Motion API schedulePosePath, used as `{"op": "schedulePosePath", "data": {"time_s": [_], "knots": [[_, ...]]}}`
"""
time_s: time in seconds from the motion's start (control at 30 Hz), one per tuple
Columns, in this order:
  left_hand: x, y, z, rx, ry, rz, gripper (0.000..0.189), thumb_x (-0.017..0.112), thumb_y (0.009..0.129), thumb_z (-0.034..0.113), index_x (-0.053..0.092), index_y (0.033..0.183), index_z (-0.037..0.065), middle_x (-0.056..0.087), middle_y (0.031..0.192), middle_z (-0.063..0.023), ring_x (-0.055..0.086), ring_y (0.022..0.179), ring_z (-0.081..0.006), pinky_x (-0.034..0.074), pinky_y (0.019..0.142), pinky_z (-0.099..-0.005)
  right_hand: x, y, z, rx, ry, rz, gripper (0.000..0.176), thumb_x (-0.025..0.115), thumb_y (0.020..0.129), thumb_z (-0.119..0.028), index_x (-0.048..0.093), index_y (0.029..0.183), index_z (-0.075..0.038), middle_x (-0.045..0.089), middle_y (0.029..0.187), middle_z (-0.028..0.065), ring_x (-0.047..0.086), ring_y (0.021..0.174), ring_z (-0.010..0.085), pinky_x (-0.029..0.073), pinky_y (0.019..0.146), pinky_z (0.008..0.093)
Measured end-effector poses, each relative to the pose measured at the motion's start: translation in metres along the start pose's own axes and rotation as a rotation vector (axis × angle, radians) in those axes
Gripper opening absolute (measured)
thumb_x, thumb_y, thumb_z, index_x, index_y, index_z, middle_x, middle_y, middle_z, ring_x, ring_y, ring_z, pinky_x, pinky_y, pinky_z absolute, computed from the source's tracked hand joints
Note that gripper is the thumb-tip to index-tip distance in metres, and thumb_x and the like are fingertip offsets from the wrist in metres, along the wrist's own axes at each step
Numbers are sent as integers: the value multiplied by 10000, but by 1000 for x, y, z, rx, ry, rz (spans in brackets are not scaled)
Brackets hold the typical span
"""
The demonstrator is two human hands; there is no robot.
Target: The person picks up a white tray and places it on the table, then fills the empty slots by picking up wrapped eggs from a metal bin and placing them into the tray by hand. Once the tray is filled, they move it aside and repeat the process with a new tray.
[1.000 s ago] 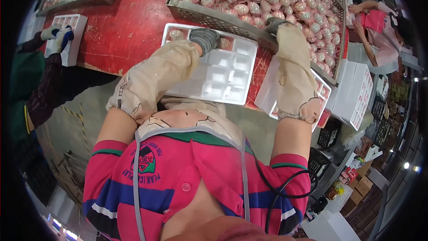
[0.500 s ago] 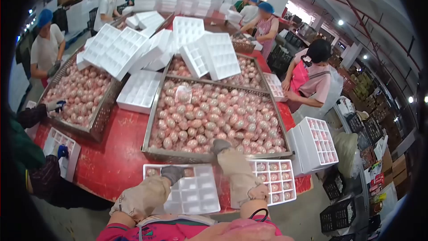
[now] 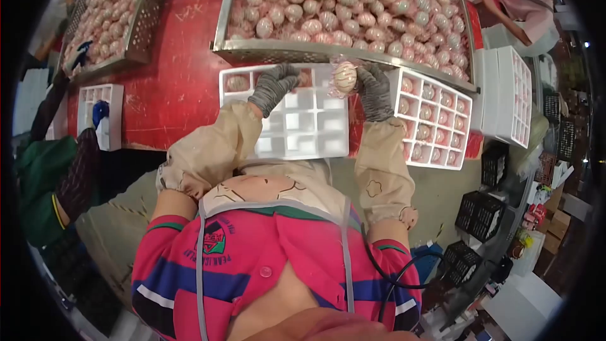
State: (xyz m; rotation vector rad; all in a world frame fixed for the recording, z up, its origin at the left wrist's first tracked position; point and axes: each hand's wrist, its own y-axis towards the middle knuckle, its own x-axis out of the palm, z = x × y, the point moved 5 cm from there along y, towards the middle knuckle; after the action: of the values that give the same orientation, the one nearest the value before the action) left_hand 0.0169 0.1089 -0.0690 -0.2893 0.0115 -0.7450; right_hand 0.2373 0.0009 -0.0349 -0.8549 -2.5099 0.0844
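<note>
My left hand, in a grey glove, reaches over the top row of a white compartment tray; its fingertips are bent down beside a wrapped egg, and whether they grip it is unclear. One wrapped egg sits in the tray's top left compartment. My right hand, also gloved, holds a wrapped egg at the tray's top right corner. Behind both hands stands a metal bin heaped with wrapped eggs. To the right lies a white tray with eggs in its compartments.
On the left, a co-worker's gloved hand is over a small white tray, near another egg bin. Filled white trays stand on edge at the right. Another person is at the upper right. Black crates sit below.
The view has tilted down toward my body. My right hand has moved from the bin's edge to the tray's corner, now with an egg in it. My left hand stays over the tray's top row.
</note>
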Motion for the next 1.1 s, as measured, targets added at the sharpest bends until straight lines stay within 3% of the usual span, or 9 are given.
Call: {"op": "schedulePosePath", "data": {"time_s": [0.13, 0.23, 0.5, 0.6, 0.7, 0.83, 0.93, 1.0, 1.1], "knots": [[16, 13, -12, -12, -349, 3, 228, 664, 824, 154, 545, 1010, 96, 611, 942, -34, 588, 778, -135, 464, 656, -268, -20, 23, 34, 162, -374, -116, 65, 593, 853, -102, 622, 843, -44, 579, 742, -8, 537, 652, 100, 462, 595, 251], [43, 11, 12, 110, 384, 3, 449, 739, 750, 241, 505, 1104, 92, 571, 1080, -82, 569, 961, -181, 474, 749, -313, -4, 12, 30, 39, -577, 120, 126, 604, 844, -145, 591, 784, -35, 570, 727, 15, 516, 604, 109, 432, 510, 271], [67, 21, 31, 617, 667, 143, 577, 751, 627, 242, 534, 1145, 110, 555, 1052, -124, 523, 1026, -314, 435, 886, -406, -15, -17, 87, -49, -124, 255, 197, 572, 880, -214, 559, 806, -31, 552, 707, 29, 581, 694, 139, 493, 576, 276], [55, 27, 14, 477, 751, 99, 552, 745, 619, 201, 547, 1125, 102, 545, 1074, -129, 511, 1044, -315, 432, 892, -406, 1, -27, 64, 148, -168, 337, 201, 595, 866, -247, 556, 821, -55, 554, 698, 36, 602, 714, 160, 499, 579, 291], [53, 37, 9, 570, 793, 69, 483, 735, 597, 131, 591, 1056, 100, 553, 1001, -123, 520, 985, -320, 444, 875, -402, -11, -12, 25, 408, -1377, -165, 366, 597, 865, -339, 546, 1087, -53, 602, 878, 128, 620, 792, 180, 511, 637, 345], [57, 43, 6, 476, 858, 11, 451, 729, 616, 132, 616, 1052, 110, 558, 955, -119, 529, 963, -313, 453, 857, -391, 19, -2, -2, -482, -1621, -299, 389, 619, 838, -324, 581, 1133, -73, 636, 984, 121, 602, 933, 214, 486, 786, 322], [52, 44, -3, 656, 844, 135, 403, 713, 706, 166, 638, 1102, 169, 585, 1087, -119, 564, 984, -302, 466, 828, -380, -52, 64, 111, -33, -984, -478, 337, 623, 826, -284, 607, 1088, -72, 633, 1024, 129, 591, 980, 267, 464, 848, 345], [51, 36, 7, 564, 1036, 158, 318, 676, 755, 264, 662, 1069, 214, 593, 1110, -134, 571, 987, -330, 470, 819, -405, 11, 26, 36, -135, -1678, -526, 296, 615, 826, -269, 626, 1045, -69, 636, 1023, 135, 588, 974, 293, 456, 855, 341], [50, 37, 5, 371, 1114, 111, 279, 662, 731, 309, 673, 995, 219, 573, 892, -132, 585, 827, -311, 467, 701, -434, 29, 22, 21, -99, -1629, -560, 398, 606, 801, -418, 613, 1027, -90, 644, 961, 148, 611, 918, 315, 474, 796, 408]]}}
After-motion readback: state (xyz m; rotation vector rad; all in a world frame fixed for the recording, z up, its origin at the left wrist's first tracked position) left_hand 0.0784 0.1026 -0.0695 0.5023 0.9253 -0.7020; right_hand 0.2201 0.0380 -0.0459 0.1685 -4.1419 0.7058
